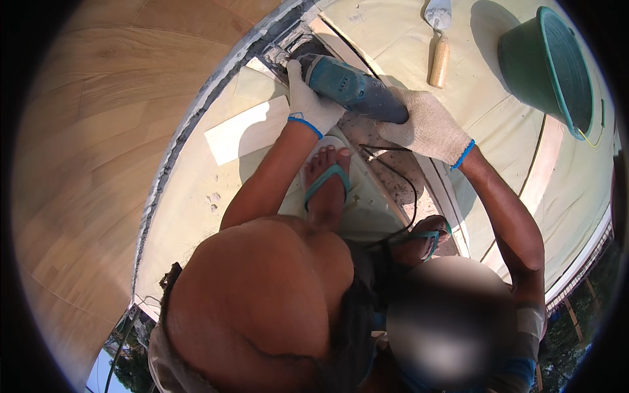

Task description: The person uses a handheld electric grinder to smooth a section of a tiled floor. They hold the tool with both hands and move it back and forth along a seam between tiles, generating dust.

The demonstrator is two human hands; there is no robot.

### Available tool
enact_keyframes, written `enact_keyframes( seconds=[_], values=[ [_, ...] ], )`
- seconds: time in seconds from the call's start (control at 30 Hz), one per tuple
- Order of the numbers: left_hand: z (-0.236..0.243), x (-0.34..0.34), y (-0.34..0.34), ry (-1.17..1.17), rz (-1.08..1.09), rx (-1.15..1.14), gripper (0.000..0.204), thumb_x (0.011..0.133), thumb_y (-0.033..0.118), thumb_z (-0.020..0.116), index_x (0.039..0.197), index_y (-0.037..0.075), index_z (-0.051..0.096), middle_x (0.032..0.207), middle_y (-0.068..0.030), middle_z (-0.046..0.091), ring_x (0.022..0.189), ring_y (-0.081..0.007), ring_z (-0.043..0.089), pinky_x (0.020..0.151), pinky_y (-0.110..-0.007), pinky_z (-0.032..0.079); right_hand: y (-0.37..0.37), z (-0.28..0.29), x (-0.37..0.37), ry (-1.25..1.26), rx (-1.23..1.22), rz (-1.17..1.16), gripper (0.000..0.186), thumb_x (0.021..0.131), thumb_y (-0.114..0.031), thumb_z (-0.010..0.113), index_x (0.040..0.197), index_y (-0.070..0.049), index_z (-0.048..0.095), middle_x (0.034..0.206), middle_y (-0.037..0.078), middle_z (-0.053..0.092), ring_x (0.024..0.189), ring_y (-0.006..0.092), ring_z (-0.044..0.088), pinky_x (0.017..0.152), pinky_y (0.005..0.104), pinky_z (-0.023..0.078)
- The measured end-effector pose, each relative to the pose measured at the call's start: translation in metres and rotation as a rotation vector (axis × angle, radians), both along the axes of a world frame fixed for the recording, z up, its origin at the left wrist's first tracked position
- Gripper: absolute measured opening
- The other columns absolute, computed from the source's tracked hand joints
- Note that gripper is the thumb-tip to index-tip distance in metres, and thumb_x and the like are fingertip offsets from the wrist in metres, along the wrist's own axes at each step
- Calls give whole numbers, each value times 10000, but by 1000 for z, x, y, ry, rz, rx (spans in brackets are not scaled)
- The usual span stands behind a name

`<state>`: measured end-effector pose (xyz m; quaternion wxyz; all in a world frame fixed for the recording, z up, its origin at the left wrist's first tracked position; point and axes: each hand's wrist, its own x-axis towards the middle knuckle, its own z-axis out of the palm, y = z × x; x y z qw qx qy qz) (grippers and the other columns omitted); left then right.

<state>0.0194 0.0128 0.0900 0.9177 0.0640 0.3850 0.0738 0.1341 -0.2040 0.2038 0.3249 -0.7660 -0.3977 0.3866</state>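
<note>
Both my hands wear pale knitted gloves with blue cuffs. Between them is a teal and dark grey angle grinder [347, 85], lying slantwise with its head toward the upper left. My left hand [312, 106] is closed round the front part of the grinder. The dark rear end of its body sits in my right hand [426, 124], whose fingers wrap over it. The grinder's head is at a broken, rough concrete edge [278, 57]; its disc is hidden or too small to make out. A black cord [415, 190] loops down past my feet.
Wood-patterned planking [105, 131] curves along the left. A white flat board [246, 131] lies near my left forearm. A trowel [439, 62] with a wooden handle and a green bucket [524, 62] rest on pale sheeting at the upper right. My sandalled foot [326, 177] stands below the grinder.
</note>
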Motion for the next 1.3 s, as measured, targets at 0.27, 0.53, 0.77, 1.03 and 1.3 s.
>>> enact_keyframes(
  seconds=[0.27,0.53,0.77,1.03,1.3],
  values=[
    [58,-44,-6,-20,-92,-34,730,1105,767,447,1395,138,676,1378,-113,716,1305,-333,664,1159,-524,526,-1,67,-45,2,2,-43,542,860,-311,794,1358,-104,741,1110,241,781,1031,466,755,899,500,626],
    [52,-40,-49,-39,57,-44,770,1101,794,423,1464,153,647,1445,-114,689,1324,-320,657,1156,-490,540,-43,33,-32,-84,-2,5,698,803,-292,836,1458,-97,696,1127,243,774,977,464,753,872,510,626],
    [60,-39,-46,-1,86,5,814,1083,822,425,1505,153,621,1458,-115,683,1333,-323,648,1156,-491,539,-44,24,-35,-144,49,5,706,785,-301,848,1444,-92,707,1173,214,778,1028,440,762,910,490,628],
    [59,-40,-45,19,75,50,856,1049,856,449,1528,164,602,1459,-114,681,1337,-323,644,1166,-496,535,-41,26,-27,-255,21,102,796,736,-309,886,1474,-85,690,1177,193,778,989,413,770,877,466,633],
    [58,-42,-40,7,78,5,886,1045,868,437,1552,158,594,1464,-124,681,1340,-325,652,1155,-487,554,-36,31,-19,-321,72,158,818,729,-335,923,1469,-71,691,1131,178,782,940,406,772,854,461,631]
  ],
)
